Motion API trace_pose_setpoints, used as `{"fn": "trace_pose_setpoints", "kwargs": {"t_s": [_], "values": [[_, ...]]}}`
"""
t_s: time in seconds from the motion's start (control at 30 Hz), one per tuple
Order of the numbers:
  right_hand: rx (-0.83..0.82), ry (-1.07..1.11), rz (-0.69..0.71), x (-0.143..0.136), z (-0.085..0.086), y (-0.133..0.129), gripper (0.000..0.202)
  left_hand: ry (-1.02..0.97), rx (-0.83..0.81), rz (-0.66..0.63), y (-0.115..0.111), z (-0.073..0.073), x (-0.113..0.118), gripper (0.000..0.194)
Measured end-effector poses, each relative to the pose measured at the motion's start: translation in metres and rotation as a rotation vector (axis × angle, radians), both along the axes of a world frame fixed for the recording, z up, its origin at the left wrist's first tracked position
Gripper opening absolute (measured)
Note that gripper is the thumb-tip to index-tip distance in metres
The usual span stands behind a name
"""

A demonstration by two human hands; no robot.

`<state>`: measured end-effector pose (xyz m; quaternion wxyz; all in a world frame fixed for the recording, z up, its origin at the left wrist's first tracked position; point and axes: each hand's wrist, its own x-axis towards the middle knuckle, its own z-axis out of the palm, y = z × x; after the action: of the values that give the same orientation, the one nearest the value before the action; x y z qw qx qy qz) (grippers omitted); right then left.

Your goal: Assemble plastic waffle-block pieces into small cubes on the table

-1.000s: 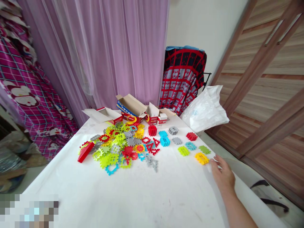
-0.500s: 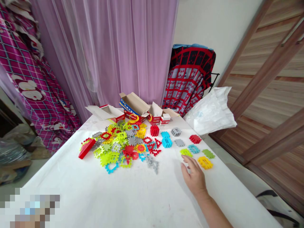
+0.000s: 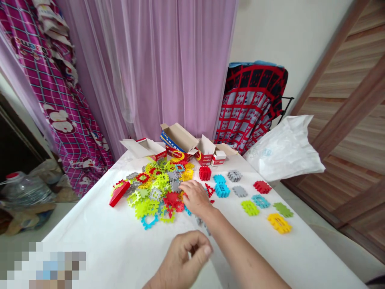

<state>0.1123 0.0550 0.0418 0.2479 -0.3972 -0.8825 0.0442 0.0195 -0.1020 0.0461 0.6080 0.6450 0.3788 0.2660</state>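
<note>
My right hand is stretched over the right side of a heap of interlocking plastic pieces. Its fingers are extended and its fingertips are at a grey piece; nothing shows in its grasp. Closer to me, my left hand hovers over the white table with its fingers curled and the thumb bent towards them, and no piece is visible in it. To the right lie sorted pieces: a red stack, a blue stack, a grey stack, a yellow stack and a lime stack.
Opened cardboard boxes stand along the back edge of the white table. A red flat object lies at the heap's left. A white plastic bag is at the right edge, near a cloth-covered chair.
My right hand has moved left from beside the sorted pieces to the heap. My left hand has come into view at the bottom. The camera view has shifted slightly.
</note>
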Motion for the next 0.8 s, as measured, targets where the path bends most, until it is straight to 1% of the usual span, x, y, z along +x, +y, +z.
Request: {"fn": "trace_pose_setpoints", "kwargs": {"t_s": [0.03,0.07,0.1,0.13,0.17,0.23,0.37,0.47,0.53,0.6,0.67,0.73,0.8], "values": [[-0.023,-0.05,0.012,-0.007,0.001,0.006,0.045,0.045,0.109,0.353,0.007,-0.009,-0.007,0.058],[-0.043,-0.096,0.025,-0.013,0.001,0.012,0.05,0.074,0.159,0.526,0.013,-0.019,-0.014,0.056],[-0.062,-0.137,0.04,-0.017,0.002,0.017,0.054,0.092,0.18,0.601,0.016,-0.029,-0.019,0.056],[-0.08,-0.172,0.054,-0.021,0.003,0.022,0.058,0.11,0.189,0.635,0.018,-0.038,-0.024,0.055],[-0.095,-0.199,0.066,-0.024,0.004,0.025,0.059,0.113,0.195,0.643,0.019,-0.045,-0.027,0.055],[-0.106,-0.237,0.085,-0.029,0.005,0.03,0.057,0.116,0.209,0.627,0.02,-0.051,-0.029,0.054],[-0.079,-0.248,0.066,-0.038,0.004,0.035,0.05,0.11,0.22,0.599,0.022,-0.049,-0.029,0.053],[-0.072,-0.138,0.018,-0.039,0.008,0.032,0.052,0.089,0.21,0.595,0.023,-0.048,-0.03,0.053],[-0.069,-0.018,-0.023,-0.032,0.014,0.024,0.052,0.087,0.212,0.586,0.023,-0.05,-0.031,0.052],[-0.067,0.085,-0.069,-0.015,0.02,0.01,0.052,0.096,0.218,0.576,0.024,-0.052,-0.032,0.051],[-0.066,0.14,-0.126,0.014,0.023,-0.009,0.052,0.109,0.23,0.577,0.024,-0.054,-0.033,0.05],[-0.059,0.145,-0.219,0.052,0.018,-0.028,0.05,0.126,0.245,0.577,0.025,-0.055,-0.034,0.05],[-0.089,0.088,-0.368,0.091,0.005,-0.045,0.047,0.149,0.259,0.568,0.025,-0.056,-0.034,0.049]]}}
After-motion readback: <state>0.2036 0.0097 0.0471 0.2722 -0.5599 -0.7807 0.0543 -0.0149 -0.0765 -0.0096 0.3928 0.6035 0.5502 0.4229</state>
